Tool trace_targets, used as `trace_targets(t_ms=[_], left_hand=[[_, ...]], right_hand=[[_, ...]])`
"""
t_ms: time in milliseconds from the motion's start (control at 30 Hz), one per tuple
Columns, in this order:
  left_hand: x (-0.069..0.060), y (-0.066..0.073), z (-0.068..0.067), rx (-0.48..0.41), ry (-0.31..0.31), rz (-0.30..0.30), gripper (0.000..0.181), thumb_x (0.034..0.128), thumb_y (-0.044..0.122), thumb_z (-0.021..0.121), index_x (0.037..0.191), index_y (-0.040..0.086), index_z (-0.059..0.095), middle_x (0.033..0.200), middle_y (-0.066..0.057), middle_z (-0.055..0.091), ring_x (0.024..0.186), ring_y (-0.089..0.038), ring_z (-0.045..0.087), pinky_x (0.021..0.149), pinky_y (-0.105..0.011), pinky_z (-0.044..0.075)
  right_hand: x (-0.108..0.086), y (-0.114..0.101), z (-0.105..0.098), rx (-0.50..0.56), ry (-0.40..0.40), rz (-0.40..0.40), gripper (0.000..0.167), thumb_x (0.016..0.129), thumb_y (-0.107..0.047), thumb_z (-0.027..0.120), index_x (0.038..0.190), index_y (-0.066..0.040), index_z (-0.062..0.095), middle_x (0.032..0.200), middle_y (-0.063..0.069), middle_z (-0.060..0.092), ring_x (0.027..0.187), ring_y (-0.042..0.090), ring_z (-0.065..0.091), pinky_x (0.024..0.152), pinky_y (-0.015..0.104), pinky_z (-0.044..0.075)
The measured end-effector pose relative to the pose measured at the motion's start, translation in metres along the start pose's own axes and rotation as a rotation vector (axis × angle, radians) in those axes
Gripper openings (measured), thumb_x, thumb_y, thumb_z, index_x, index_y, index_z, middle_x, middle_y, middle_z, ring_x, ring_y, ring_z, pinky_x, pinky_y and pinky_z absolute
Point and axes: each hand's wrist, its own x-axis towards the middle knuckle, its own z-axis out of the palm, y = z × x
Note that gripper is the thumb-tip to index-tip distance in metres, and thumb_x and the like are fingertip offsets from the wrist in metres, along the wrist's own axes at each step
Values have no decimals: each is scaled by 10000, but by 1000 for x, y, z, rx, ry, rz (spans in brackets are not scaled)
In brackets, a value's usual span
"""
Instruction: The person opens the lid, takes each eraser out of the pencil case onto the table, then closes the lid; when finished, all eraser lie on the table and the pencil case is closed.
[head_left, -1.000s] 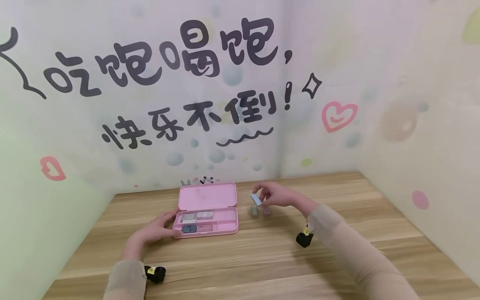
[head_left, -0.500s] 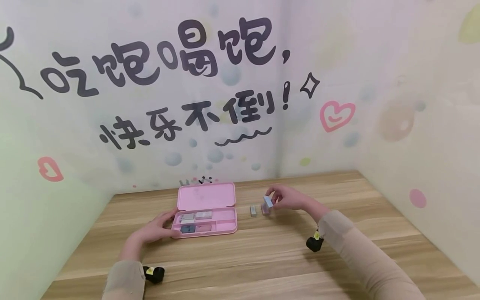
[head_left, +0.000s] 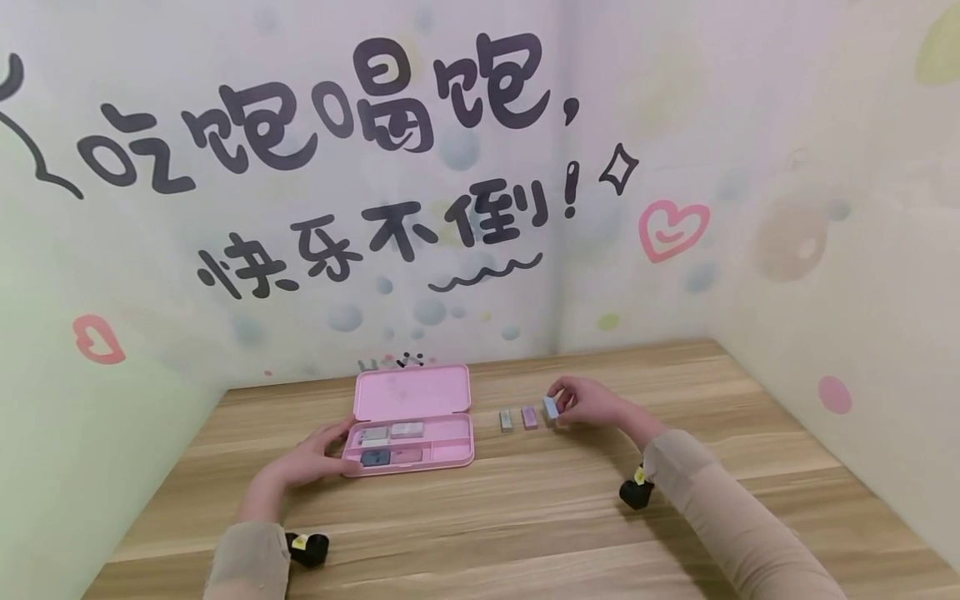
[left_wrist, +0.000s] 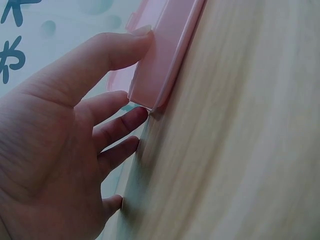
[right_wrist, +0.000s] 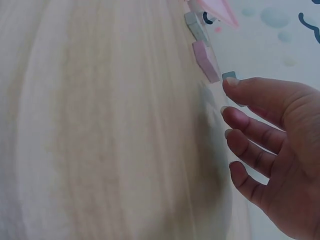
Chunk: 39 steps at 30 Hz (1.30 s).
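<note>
On the wooden table a pink pencil case (head_left: pixel 450 451) lies with its lid raised against the wall side. My left hand (head_left: pixel 315 457) holds its left end; the thumb is on the front corner, the other fingers at the back corner. In the left wrist view the thumb and fingertips touch the case (left_wrist: pixel 165 60). To the right, my right hand (head_left: pixel 592 403) pinches a light blue eraser-like block (head_left: pixel 551 407) between thumb and fingers, low over the table. A purple block (head_left: pixel 529 417) and a grey-green block (head_left: pixel 506 420) lie in a row beside it.
Inside the case sit several blocks, among them a dark blue block (head_left: pixel 376 457) and a pink block (head_left: pixel 408 456) in the front compartment. A printed wall (head_left: pixel 420 325) stands behind the table (head_left: pixel 480 533), with side walls at left and right.
My right hand has carried the light blue block rightward, from above the grey-green block past the purple one, and lowered it. The left hand has stayed on the case.
</note>
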Motion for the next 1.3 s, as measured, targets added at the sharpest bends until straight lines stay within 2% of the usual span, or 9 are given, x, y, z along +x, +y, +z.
trace_targets(t_ms=[233, 867, 1300], left_hand=[[1, -2, 0, 5, -5, 6, 984, 799, 439, 751, 1546, 89, 215, 1514, -291, 204, 1355, -532, 193, 1023, -706, 212], [1, -1, 0, 1, -9, -7, 997, 791, 458, 756, 1553, 123, 208, 1529, -273, 195, 1364, -517, 190, 1027, -710, 199], [1, -3, 0, 17, -4, -9, 993, 789, 468, 753, 1550, 118, 220, 1525, -275, 207, 1360, -519, 199, 1021, -712, 209]], right_hand=[[0, 8, 5, 39, 16, 33, 396, 769, -11, 769, 1113, 0, 574, 929, 72, 615, 838, 188, 606, 715, 301, 529], [4, 9, 8, -78, 14, 57, 390, 765, -105, 804, 1091, -47, 600, 911, 38, 569, 819, 174, 518, 717, 317, 457], [5, 8, 9, -110, 8, 44, 376, 773, -108, 799, 1085, -40, 600, 895, 32, 563, 810, 171, 509, 710, 319, 451]])
